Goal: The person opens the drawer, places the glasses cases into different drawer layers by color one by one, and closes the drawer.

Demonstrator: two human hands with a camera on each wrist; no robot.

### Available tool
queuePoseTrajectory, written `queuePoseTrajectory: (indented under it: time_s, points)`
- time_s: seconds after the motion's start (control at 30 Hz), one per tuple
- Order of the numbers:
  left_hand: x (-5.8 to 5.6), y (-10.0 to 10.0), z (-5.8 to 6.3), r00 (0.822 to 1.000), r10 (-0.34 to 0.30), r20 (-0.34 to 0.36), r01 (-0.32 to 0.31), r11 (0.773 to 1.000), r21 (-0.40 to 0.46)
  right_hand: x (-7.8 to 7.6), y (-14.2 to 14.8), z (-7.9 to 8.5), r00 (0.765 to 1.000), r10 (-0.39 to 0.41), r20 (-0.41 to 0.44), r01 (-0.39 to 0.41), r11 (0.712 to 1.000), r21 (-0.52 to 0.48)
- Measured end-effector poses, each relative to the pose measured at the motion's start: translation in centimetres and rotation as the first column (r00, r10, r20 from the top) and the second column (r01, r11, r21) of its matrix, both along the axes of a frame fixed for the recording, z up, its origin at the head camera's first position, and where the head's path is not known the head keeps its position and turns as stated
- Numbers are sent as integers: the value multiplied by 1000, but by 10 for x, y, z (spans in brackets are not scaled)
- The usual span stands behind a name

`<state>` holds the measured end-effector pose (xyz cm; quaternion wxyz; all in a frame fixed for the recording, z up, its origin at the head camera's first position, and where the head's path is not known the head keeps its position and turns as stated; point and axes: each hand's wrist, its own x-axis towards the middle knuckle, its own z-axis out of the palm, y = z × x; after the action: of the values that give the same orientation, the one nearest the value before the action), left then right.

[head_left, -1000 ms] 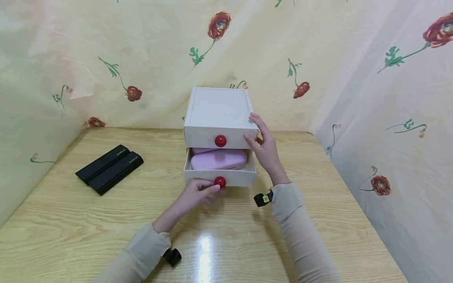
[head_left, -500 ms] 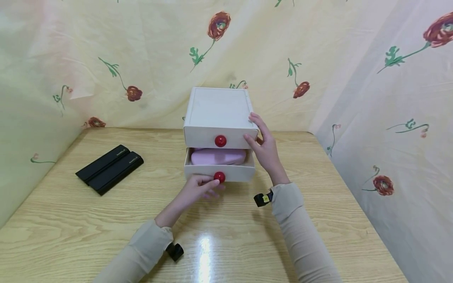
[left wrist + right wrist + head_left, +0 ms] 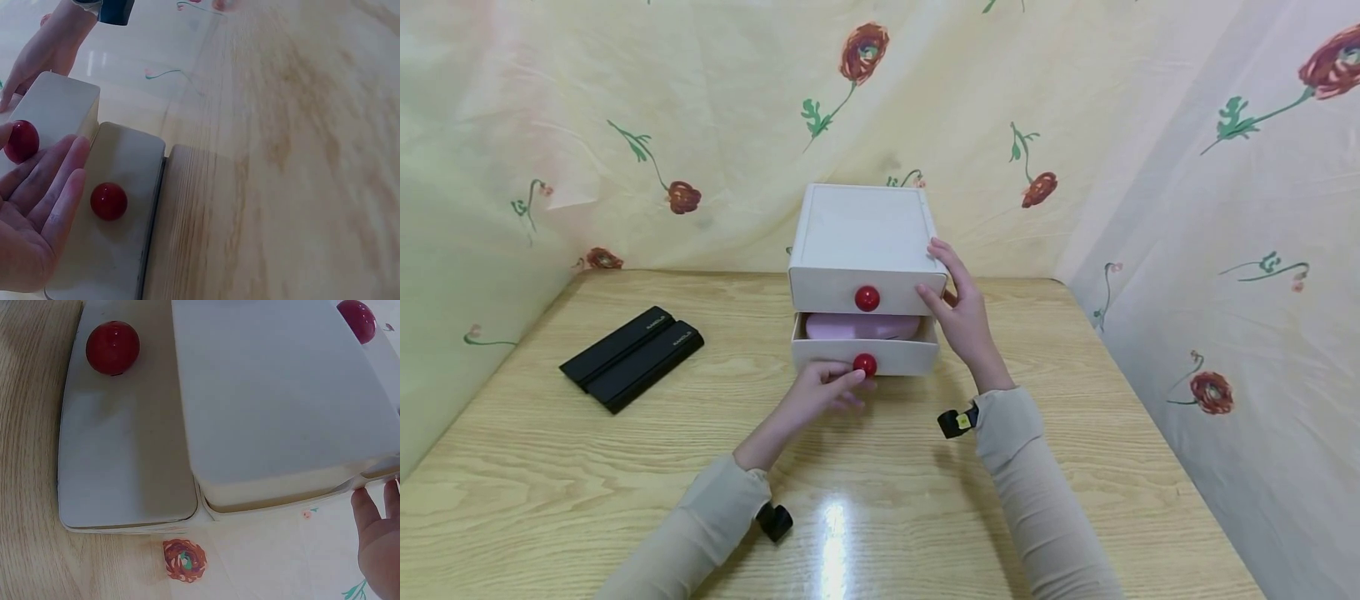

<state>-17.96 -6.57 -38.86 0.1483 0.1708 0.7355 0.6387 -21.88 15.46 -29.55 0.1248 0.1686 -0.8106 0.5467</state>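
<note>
A white drawer cabinet (image 3: pixel 865 223) with red round knobs stands at the back of the table. Its middle drawer (image 3: pixel 898 357) is partly pulled out, and a lavender rounded case (image 3: pixel 861 326) shows inside. My left hand (image 3: pixel 816 392) pinches that drawer's red knob (image 3: pixel 864 365), the thumb in front and the other fingers spread beneath. In the left wrist view the bottom drawer (image 3: pixel 137 162) is flush below it. My right hand (image 3: pixel 962 321) rests at the cabinet's upper right corner, thumb on the front of the top drawer (image 3: pixel 827 292), straight fingers along the side.
Two black oblong pieces (image 3: pixel 632 358) with small lettering lie side by side on the wooden table (image 3: pixel 587 483), left of the cabinet. A flower-patterned cloth (image 3: pixel 737 100) hangs behind, with more cloth along both sides.
The middle drawer has slid further into the cabinet, my left hand moving forward with its knob. Less of the lavender case shows. My right hand has stayed in place.
</note>
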Motion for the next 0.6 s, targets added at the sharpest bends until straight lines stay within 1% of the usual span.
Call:
queuePoseTrajectory:
  time_s: [0.17, 0.27, 0.43, 0.47, 0.6]
  points:
    - [-4, 1, 2, 999, 30, -12, -31, 998, -60, 0, 1, 0, 1000, -3, 12, 3, 1000, -2]
    - [-7, 2, 3, 999, 38, 2, -38, 998, -59, -4, 2, -3, 1000, -1, 12, 1, 1000, -10]
    - [-14, 3, 4, 999, 50, 9, -49, 997, -57, -1, 1, -1, 1000, -2, 9, 2, 1000, -11]
    - [-15, 4, 4, 998, 56, 7, -55, 996, -64, 2, 0, 2, 1000, -3, 13, 3, 1000, -8]
    - [-17, 4, 5, 997, 72, 4, -71, 994, -80, 2, 0, 2, 1000, -3, 4, 3, 1000, -3]
